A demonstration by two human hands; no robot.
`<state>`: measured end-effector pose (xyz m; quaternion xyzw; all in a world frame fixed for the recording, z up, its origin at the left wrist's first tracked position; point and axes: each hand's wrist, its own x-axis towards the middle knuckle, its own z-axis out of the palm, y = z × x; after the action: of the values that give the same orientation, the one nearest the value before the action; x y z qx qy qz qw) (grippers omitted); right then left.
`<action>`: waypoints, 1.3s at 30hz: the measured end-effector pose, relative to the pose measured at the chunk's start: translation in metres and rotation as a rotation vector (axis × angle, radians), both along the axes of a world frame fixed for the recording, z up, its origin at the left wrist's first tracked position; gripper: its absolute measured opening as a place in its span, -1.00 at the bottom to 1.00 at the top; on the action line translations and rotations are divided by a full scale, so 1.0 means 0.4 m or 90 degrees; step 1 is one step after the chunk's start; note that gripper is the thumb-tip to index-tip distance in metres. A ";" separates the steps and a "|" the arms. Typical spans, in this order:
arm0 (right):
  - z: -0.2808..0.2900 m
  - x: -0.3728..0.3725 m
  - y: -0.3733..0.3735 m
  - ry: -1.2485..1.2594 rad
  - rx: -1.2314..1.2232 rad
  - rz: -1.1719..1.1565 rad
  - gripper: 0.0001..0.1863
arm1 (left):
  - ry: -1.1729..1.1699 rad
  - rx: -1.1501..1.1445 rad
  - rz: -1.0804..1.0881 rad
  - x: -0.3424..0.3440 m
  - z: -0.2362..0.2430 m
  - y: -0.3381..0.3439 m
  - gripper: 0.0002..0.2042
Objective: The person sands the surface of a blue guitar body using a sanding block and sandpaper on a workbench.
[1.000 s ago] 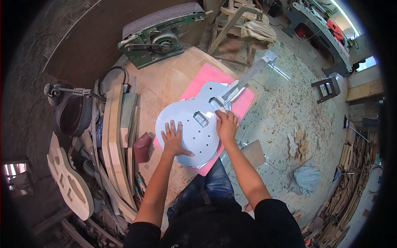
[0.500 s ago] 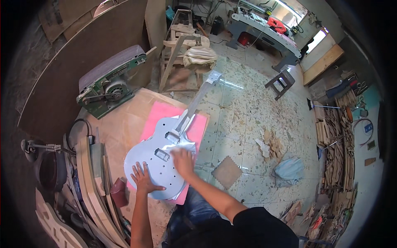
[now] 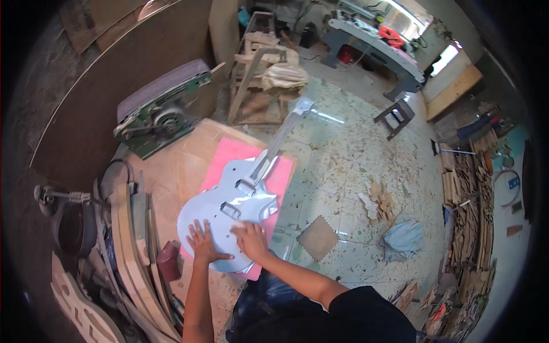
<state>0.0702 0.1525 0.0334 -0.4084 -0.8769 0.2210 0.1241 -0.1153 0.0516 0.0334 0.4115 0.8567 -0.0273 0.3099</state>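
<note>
An electric guitar (image 3: 201,212) with a pale grey-blue top lies flat, its neck angled away to the far right. Cut-outs and small holes show in its top, and shiny silvery material shows around its edge. My left hand (image 3: 205,244) rests flat on the lower body with fingers spread. On the body's right part, below the nearer cut-out, my right hand (image 3: 251,242) presses down with fingers curled together. A small pale bit shows at its fingertips, too unclear to name. Beneath the guitar is a pink sheet (image 3: 216,161).
The sheet lies on a wooden tabletop (image 3: 166,171). A green belt sander (image 3: 163,117) stands at its far left. Curved wooden pieces (image 3: 123,228) and a dark red roll (image 3: 168,262) crowd the near left. Right of the table, scraps litter the tiled floor (image 3: 337,166).
My right hand has slid nearer to me over the guitar top, away from the cut-out. My left hand stays spread on the body. The whole view has shifted slightly.
</note>
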 end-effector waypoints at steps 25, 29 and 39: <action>-0.060 0.006 0.064 -0.050 0.044 -0.031 -0.55 | -0.044 0.007 -0.016 0.017 0.033 0.032 0.76; -0.030 0.043 -0.064 0.052 -0.018 0.184 -0.57 | -0.026 0.014 -0.008 0.003 0.022 0.007 0.75; -0.066 0.042 -0.011 -0.030 0.039 -0.026 -0.51 | -0.048 0.010 -0.022 0.010 0.031 0.029 0.77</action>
<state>0.0868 0.1482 0.0068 -0.4272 -0.8776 0.1814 0.1202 -0.1112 0.0630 0.0458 0.4291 0.8374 -0.0101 0.3385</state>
